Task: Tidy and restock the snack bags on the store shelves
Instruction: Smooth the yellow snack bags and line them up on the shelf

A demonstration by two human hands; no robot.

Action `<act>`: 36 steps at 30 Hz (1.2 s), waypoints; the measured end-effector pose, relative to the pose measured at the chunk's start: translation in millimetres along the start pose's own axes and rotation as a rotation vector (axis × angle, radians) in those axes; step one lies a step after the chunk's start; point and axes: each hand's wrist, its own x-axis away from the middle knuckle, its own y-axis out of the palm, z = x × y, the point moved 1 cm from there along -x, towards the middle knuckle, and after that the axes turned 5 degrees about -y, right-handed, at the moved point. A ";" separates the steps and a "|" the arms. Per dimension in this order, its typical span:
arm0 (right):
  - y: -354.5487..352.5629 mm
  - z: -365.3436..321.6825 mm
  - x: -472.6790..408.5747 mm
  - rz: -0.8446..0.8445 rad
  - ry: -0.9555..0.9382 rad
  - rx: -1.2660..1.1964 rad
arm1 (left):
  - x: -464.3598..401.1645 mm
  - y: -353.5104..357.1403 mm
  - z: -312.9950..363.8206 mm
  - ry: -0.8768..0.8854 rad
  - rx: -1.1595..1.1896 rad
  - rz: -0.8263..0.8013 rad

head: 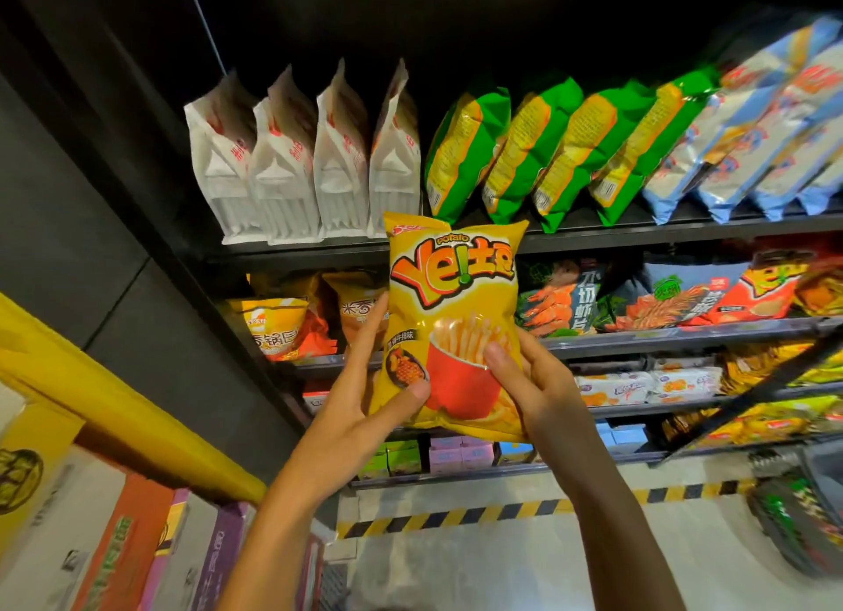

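Fingers of left hand [365, 396] and right hand [524, 382] curl round the yellow chip bag [451, 318], gripping its lower corners; keep it upright, label outward, when shelving.

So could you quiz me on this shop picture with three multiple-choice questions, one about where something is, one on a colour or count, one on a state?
1. Where do the white bags stand?
A. top shelf, left of the green bags
B. bottom shelf
C. on the floor

2. What colour is the cup printed on the held yellow bag?
A. blue
B. red
C. green

3. How is that bag held?
A. left hand alone
B. right hand alone
C. both hands

Answers: 1 A, they line the top shelf's left end. 2 B, the printed fries sit in a red cup. 3 C, a thumb presses on the front from each side.
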 end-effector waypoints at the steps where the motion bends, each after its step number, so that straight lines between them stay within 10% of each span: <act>1: -0.6 0.4 0.1 -0.013 0.004 0.014 | -0.2 2.8 0.6 0.006 0.000 0.021; 11: -18.2 -15.2 13.9 -0.319 -0.423 0.453 | -5.2 -2.0 2.8 0.009 -0.028 0.254; 16: -12.5 -10.7 11.0 0.034 -0.583 0.408 | 4.1 -4.9 16.5 -0.034 -0.025 0.040; 24: -7.9 -11.0 14.2 0.329 -0.277 0.140 | 13.8 12.1 28.4 -0.045 -0.054 -0.149; 36: -3.5 -6.4 14.3 0.227 -0.140 0.063 | 6.6 12.6 12.7 -0.072 0.042 0.134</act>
